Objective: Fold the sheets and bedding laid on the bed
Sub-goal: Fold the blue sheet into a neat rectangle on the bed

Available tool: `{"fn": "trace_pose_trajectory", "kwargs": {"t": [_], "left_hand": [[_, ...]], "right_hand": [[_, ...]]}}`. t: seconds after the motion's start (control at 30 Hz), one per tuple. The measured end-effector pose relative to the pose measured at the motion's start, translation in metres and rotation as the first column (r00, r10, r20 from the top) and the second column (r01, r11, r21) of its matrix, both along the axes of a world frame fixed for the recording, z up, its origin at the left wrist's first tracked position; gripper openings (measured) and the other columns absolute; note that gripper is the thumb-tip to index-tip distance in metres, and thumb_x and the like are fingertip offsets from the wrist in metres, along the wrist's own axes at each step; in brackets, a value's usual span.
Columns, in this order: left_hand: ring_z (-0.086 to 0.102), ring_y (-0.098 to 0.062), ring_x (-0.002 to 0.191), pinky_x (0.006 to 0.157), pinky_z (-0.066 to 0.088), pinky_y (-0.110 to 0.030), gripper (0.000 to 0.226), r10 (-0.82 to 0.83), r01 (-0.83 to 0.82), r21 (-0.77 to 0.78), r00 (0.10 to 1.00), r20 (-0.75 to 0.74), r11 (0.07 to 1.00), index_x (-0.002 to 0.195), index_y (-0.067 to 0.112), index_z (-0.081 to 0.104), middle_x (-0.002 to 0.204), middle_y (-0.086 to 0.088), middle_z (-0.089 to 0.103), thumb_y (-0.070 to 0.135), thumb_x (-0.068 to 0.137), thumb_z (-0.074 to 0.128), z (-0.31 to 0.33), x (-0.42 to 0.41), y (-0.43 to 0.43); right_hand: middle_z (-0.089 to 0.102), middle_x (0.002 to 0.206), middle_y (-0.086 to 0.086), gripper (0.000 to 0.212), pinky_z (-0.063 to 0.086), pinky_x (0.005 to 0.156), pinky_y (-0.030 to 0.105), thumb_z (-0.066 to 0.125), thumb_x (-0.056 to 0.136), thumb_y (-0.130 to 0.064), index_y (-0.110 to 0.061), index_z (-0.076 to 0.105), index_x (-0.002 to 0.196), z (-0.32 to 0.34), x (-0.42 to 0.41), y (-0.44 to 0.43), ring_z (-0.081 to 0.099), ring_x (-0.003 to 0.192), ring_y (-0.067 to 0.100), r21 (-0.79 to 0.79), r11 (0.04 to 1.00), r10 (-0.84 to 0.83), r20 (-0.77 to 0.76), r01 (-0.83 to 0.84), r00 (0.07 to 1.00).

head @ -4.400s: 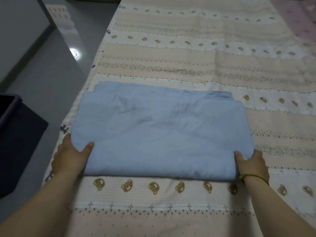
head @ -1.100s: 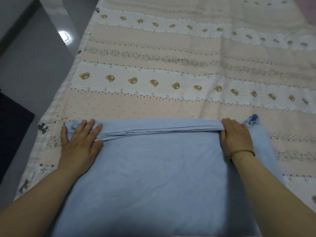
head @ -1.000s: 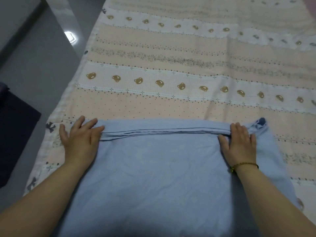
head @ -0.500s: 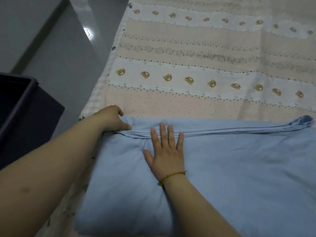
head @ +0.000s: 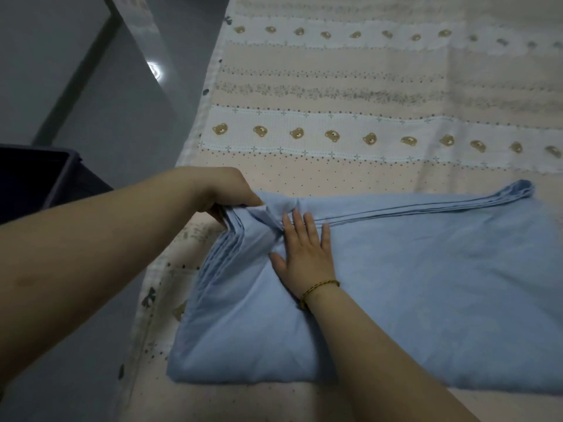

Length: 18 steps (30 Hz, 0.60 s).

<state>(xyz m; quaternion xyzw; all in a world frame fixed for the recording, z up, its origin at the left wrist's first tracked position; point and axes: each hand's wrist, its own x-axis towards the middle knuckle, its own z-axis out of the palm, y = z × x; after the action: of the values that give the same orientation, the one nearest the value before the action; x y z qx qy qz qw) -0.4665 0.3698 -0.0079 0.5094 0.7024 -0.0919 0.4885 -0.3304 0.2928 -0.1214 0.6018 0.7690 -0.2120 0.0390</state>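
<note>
Blue cotton sheet [head: 411, 300] lies on the bear-print bedspread [head: 335, 166], at the bedspread's near end and close against its left edge. It is already reduced to a thick rectangle of several layers. The stacked edges [head: 396, 210] run in parallel lines along the side facing the bedspread's far end, and more layers fan open at the corner nearest the bedspread's left edge. The left hand [head: 225, 190] has that corner in its grip, fingers curled round the bunched layers and raising them off the bedspread. The right hand [head: 304, 257], with a thin bracelet [head: 320, 289] at the wrist, grasps nothing: it lies flat with fingers straight, pressing the sheet down just inward of the lifted corner. A dark bin [head: 36, 175] stands on the floor [head: 106, 102] off the bedspread's left edge. Assessment: the sheet's lengthwise folds appear complete. The raised corner suggests one crosswise fold, or a squaring of the layers, is in hand but not yet laid. The bedspread itself lies spread flat and unfolded; if it counts as bedding, most of the task remains.
</note>
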Motion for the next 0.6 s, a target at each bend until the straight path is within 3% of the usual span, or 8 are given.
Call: {"fn": "trace_pose_trajectory", "kwargs": {"t": [0.07, 0.13, 0.2, 0.27, 0.33, 0.4, 0.47, 0.6], "left_hand": [[0.056, -0.014, 0.040, 0.037, 0.046, -0.017, 0.024, 0.042, -0.043, 0.021, 0.998, 0.046, 0.999, 0.069, 0.001, 0.055, 0.061, -0.011, 0.057, 0.015, 0.084, 0.066, 0.004, 0.014, -0.003], [0.055, -0.013, 0.037, 0.037, 0.047, -0.016, 0.027, 0.080, -0.083, 0.027, 0.992, 0.092, 0.996, 0.064, 0.002, 0.052, 0.060, -0.011, 0.056, 0.011, 0.087, 0.062, 0.005, 0.031, -0.004], [0.056, -0.014, 0.040, 0.038, 0.049, -0.017, 0.028, 0.101, -0.104, 0.021, 0.987, 0.123, 0.994, 0.064, 0.002, 0.052, 0.061, -0.011, 0.056, 0.008, 0.091, 0.055, 0.004, 0.058, -0.004], [0.055, -0.015, 0.043, 0.040, 0.048, -0.018, 0.028, 0.137, -0.139, 0.007, 0.979, 0.148, 0.990, 0.066, 0.002, 0.052, 0.062, -0.010, 0.054, 0.007, 0.093, 0.050, 0.000, 0.083, -0.002], [0.053, -0.016, 0.049, 0.040, 0.047, -0.019, 0.028, 0.163, -0.160, -0.031, 0.972, 0.167, 0.987, 0.068, 0.003, 0.050, 0.064, -0.010, 0.051, 0.008, 0.095, 0.047, -0.006, 0.108, -0.003], [0.053, -0.016, 0.043, 0.035, 0.046, -0.016, 0.028, 0.181, -0.172, -0.067, 0.969, 0.167, 0.983, 0.068, 0.003, 0.049, 0.063, -0.011, 0.050, 0.009, 0.095, 0.048, -0.011, 0.126, -0.004], [0.053, -0.015, 0.034, 0.032, 0.045, -0.017, 0.029, 0.240, -0.232, -0.063, 0.952, 0.188, 0.971, 0.067, 0.001, 0.049, 0.062, -0.011, 0.051, 0.009, 0.096, 0.047, -0.013, 0.133, -0.002], [0.059, -0.020, 0.041, 0.050, 0.055, -0.030, 0.025, 0.356, -0.362, -0.040, 0.882, 0.310, 0.931, 0.069, 0.001, 0.051, 0.058, -0.013, 0.058, 0.009, 0.093, 0.051, -0.012, 0.153, 0.004]], "right_hand": [[0.018, 0.155, 0.003, 0.070, 0.003, 0.116, 0.035, 0.038, 0.090, -0.050, -0.019, 0.016, 0.148, 0.017, 0.004, -0.011, 0.013, 0.143, 0.018, -0.111, 0.977, -0.214, -0.384, 0.185, 0.898], [0.044, 0.140, -0.002, 0.054, 0.031, 0.103, 0.015, 0.048, 0.091, -0.040, -0.026, 0.030, 0.140, 0.049, 0.007, -0.032, 0.039, 0.129, 0.011, -0.326, 0.864, -0.487, -0.735, 0.384, 0.471], [0.045, 0.131, -0.017, 0.057, 0.037, 0.094, 0.005, 0.060, 0.087, -0.033, -0.045, 0.023, 0.128, 0.074, 0.009, -0.059, 0.043, 0.124, 0.004, -0.489, 0.768, -0.583, -0.802, 0.414, 0.134], [0.031, 0.137, -0.024, 0.089, 0.032, 0.103, 0.010, 0.073, 0.073, -0.038, -0.050, 0.008, 0.133, 0.087, 0.000, -0.078, 0.033, 0.128, -0.001, -0.532, 0.746, -0.620, -0.775, 0.401, 0.125], [0.017, 0.138, -0.025, 0.108, 0.019, 0.095, -0.005, 0.075, 0.073, -0.030, -0.039, -0.007, 0.142, 0.086, -0.001, -0.085, 0.026, 0.124, -0.005, -0.572, 0.693, -0.694, -0.695, 0.438, 0.190], [0.027, 0.140, -0.015, 0.096, 0.022, 0.080, -0.008, 0.066, 0.081, -0.014, -0.030, -0.004, 0.146, 0.080, 0.011, -0.082, 0.037, 0.120, 0.001, -0.607, 0.650, -0.741, -0.640, 0.458, 0.203], [0.047, 0.133, 0.001, 0.073, 0.037, 0.069, 0.000, 0.056, 0.084, -0.001, -0.017, 0.019, 0.145, 0.071, 0.039, -0.075, 0.050, 0.102, 0.009, -0.611, 0.647, -0.753, -0.606, 0.457, 0.256], [0.061, 0.097, 0.004, 0.024, 0.040, 0.049, 0.000, 0.054, 0.087, 0.002, -0.009, 0.054, 0.108, 0.069, 0.130, -0.063, 0.050, 0.073, 0.007, -0.654, 0.597, -0.798, -0.548, 0.465, 0.253]]}}
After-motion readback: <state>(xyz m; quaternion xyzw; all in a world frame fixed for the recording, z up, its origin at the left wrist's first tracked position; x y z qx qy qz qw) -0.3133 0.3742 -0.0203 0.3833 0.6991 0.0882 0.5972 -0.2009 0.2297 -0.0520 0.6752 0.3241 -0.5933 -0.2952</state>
